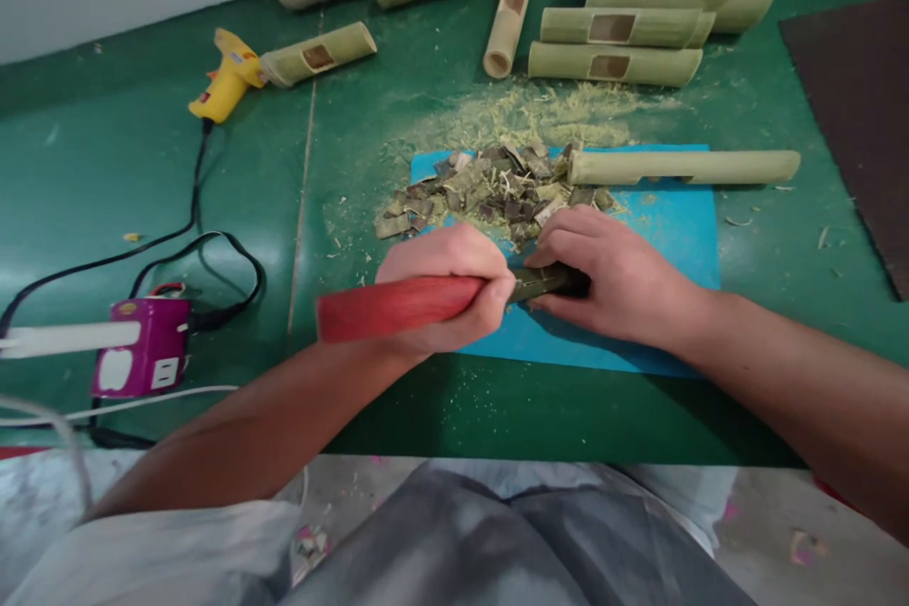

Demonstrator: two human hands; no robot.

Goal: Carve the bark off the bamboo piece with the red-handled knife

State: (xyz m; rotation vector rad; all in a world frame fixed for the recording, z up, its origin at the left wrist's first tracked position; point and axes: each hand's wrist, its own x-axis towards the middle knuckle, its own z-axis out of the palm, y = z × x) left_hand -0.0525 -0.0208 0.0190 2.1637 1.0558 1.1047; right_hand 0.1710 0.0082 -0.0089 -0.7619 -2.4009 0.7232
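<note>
Head view, looking down, close.

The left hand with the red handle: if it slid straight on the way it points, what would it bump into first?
Most likely the right hand, which covers the dark piece just beyond the left hand and its red handle. They look nearly touching, though depth is unclear.

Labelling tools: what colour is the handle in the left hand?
Red handle, clearest in the head view.

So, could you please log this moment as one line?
left hand: grips red handle | right hand: covers dark piece | under: blue mat | behind: chip pile, bamboo tube
</note>
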